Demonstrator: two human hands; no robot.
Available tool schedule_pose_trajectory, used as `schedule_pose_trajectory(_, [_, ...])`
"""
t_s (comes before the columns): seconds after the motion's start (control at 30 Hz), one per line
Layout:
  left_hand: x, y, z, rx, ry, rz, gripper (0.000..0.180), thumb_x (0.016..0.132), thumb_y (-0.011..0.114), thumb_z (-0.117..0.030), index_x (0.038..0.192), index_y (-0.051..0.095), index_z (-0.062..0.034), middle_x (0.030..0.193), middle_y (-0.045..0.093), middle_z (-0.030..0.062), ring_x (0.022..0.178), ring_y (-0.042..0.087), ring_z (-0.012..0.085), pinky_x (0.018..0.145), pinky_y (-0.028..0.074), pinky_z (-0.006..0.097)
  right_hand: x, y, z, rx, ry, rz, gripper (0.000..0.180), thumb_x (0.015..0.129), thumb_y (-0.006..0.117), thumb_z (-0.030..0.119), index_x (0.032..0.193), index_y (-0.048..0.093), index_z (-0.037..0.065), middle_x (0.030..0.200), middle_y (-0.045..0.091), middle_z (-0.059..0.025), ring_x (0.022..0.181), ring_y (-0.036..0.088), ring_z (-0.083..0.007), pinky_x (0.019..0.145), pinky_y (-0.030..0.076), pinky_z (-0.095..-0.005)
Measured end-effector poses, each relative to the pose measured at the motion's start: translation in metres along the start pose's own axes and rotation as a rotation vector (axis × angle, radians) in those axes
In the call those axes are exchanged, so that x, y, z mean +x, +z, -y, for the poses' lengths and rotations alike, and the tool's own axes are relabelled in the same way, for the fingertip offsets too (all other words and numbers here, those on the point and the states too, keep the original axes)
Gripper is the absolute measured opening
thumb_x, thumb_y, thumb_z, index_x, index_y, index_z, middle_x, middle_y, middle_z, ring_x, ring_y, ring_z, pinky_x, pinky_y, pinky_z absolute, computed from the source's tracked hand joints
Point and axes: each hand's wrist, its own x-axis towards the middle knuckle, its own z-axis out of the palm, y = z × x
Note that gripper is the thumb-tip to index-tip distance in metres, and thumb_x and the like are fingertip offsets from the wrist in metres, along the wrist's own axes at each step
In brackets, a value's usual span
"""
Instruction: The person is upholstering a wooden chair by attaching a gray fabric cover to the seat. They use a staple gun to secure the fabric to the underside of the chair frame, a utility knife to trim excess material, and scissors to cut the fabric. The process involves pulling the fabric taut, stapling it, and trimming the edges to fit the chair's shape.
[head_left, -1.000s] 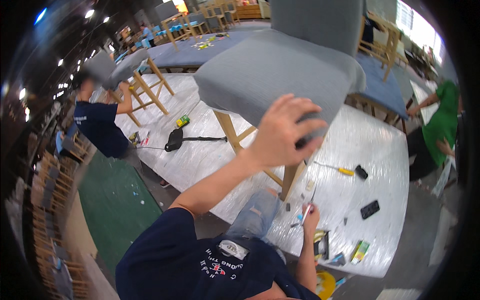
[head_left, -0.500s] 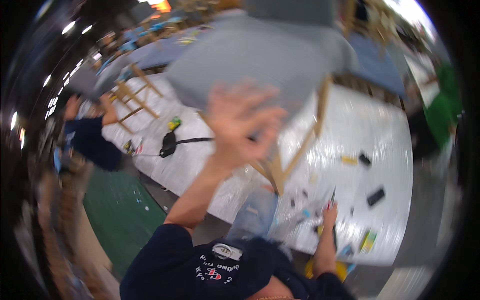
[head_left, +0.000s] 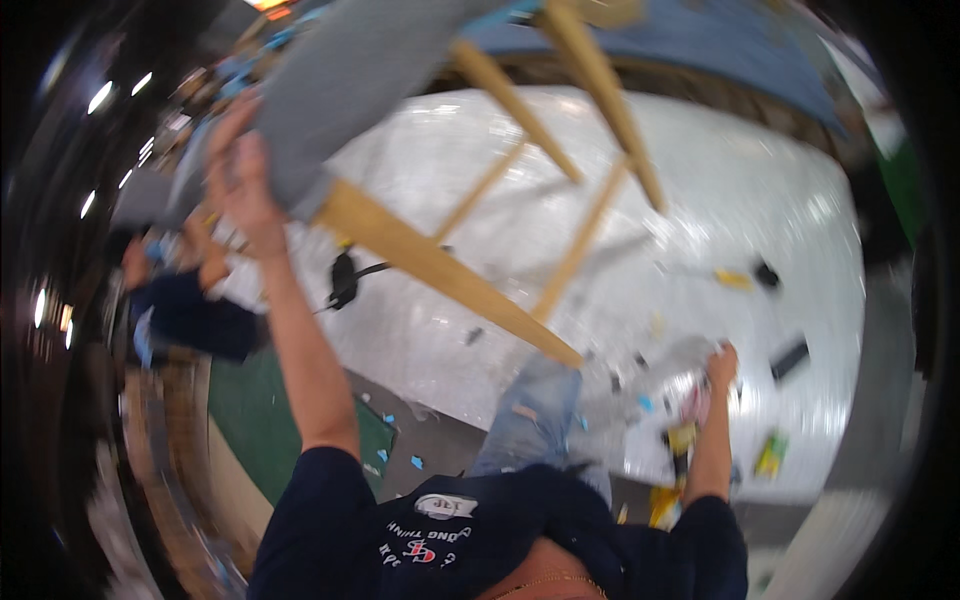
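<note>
My left hand (head_left: 245, 195), arm stretched out, grips the edge of a grey upholstered chair (head_left: 340, 100) at the upper left. The chair is tilted, its wooden legs (head_left: 440, 272) slanting down toward me over the table. One leg end comes near my jeans. My right hand (head_left: 722, 366) is low over the right part of the table, its fingers blurred; whether it holds anything does not show. Just below it is a smeared pinkish-red object (head_left: 692, 402), too blurred to name.
The table (head_left: 740, 160) wears shiny plastic wrap. On it lie a black phone-like block (head_left: 790, 360), a yellow-green packet (head_left: 771, 455), a yellow piece (head_left: 733, 278) and a black strap (head_left: 345, 280). A co-worker in dark blue (head_left: 200, 312) stands at the left. A blue-covered table (head_left: 720, 60) is behind.
The chair has turned and swung left, bringing its legs into plain view. My left hand has gone from in front of the seat to its left edge. My right hand has moved slightly right.
</note>
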Motion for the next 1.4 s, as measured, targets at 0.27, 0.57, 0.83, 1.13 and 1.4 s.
schedule_pose_trajectory(0.27, [0.016,-0.020,0.059,-0.168,-0.042,0.041,0.029,0.099,0.058,-0.022,0.119,0.066,-0.0025,0.133,0.061,0.0119,0.124,0.054,0.0204,0.109,0.036,0.034,0.141,0.046,0.088,-0.561,-0.214,-0.001,0.059,0.085,0.060,0.009,0.141,0.043,0.009,0.156,0.035,-0.0161,0.134,0.045,-0.0398,0.106,0.043,-0.0535])
schedule_pose_trajectory(0.57, [0.013,-0.028,0.053,-0.144,-0.107,0.125,0.039,0.099,0.061,-0.030,0.127,0.057,-0.0042,0.140,0.055,0.0128,0.128,0.051,0.0211,0.109,0.036,0.034,0.167,0.043,0.072,-0.994,-0.136,0.261,0.035,0.093,0.060,0.023,0.127,0.055,0.017,0.128,0.057,-0.0068,0.119,0.055,-0.0312,0.093,0.049,-0.0513])
schedule_pose_trajectory(0.83, [0.005,-0.024,0.031,-0.065,-0.109,0.180,0.060,0.091,0.073,-0.029,0.137,0.042,-0.0068,0.147,0.042,0.0125,0.134,0.042,0.0234,0.112,0.034,0.037,0.082,0.016,0.063,-0.005,-0.265,0.152,0.029,0.096,0.062,0.030,0.115,0.054,0.010,0.090,0.068,-0.0121,0.068,0.067,-0.0266,0.063,0.056,-0.0413])
schedule_pose_trajectory(1.13, [-0.002,-0.038,-0.010,0.081,-0.071,0.427,0.094,0.077,0.083,-0.035,0.148,0.028,-0.0067,0.148,0.037,0.0162,0.139,0.035,0.0304,0.117,0.026,0.042,-0.121,-0.143,0.325,1.288,-0.247,0.463,0.042,0.102,0.058,0.027,0.139,0.051,0.009,0.100,0.064,-0.0038,0.055,0.046,-0.0022,0.045,0.039,-0.0191])
schedule_pose_trajectory(1.4, [-0.006,-0.044,-0.047,0.147,0.020,0.603,0.105,0.073,0.085,-0.032,0.150,0.019,-0.0049,0.152,0.026,0.0193,0.144,0.027,0.0315,0.120,0.020,0.044,-0.177,-0.211,0.421,1.220,-0.613,0.596,0.040,0.093,0.069,0.011,0.131,0.060,0.004,0.106,0.068,-0.0067,0.085,0.061,-0.0074,0.074,0.049,-0.0218])
